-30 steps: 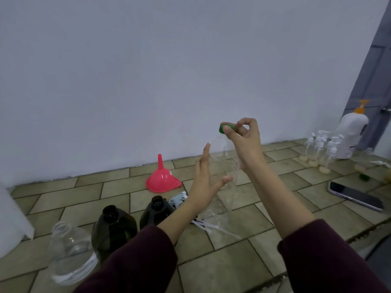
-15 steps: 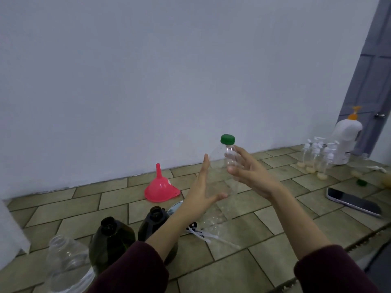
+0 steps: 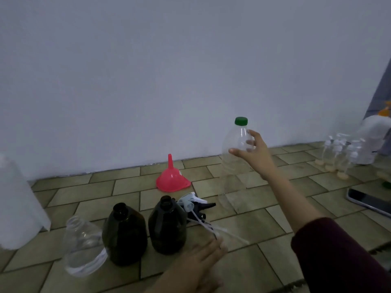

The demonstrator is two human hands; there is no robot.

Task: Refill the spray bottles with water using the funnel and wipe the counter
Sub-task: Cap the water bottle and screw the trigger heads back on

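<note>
Since half a second ago the left hand (image 3: 198, 259) is dropping away from the clear bottle (image 3: 233, 163) and is now hovering low over the counter (image 3: 243, 269) near the loose spray tubes (image 3: 213, 227), fingers straight and relaxed, holding nothing. That is leaving the bottle to the right hand (image 3: 251, 154) alone, which is gripping its upper body with thumb and fingers curled round it, just below the green cap (image 3: 241, 121), which is sitting on the neck. The bottle is standing upright, its base at or just above the tiles; I cannot tell which, and it is looking empty or nearly so. To its left the red funnel (image 3: 172, 178) is resting mouth-down, spout up, near the wall. Nearer the person, two dark spray bottles (image 3: 146, 229) are standing side by side with open necks, and a clear spray bottle (image 3: 83, 248) with a little water at the bottom is leaning beside them on the left. Their spray heads (image 3: 194, 203) are lying in a heap just right of the dark pair. A white roll (image 3: 19, 204) is standing at the far left; small pump bottles (image 3: 338, 157), a large white pump bottle (image 3: 372, 138) and a phone (image 3: 370, 200) are sitting well off to the right. Judging from this, the capped bottle is being put aside as spent, and the freed left hand is probably heading for the spray heads or the dark bottles.
</note>
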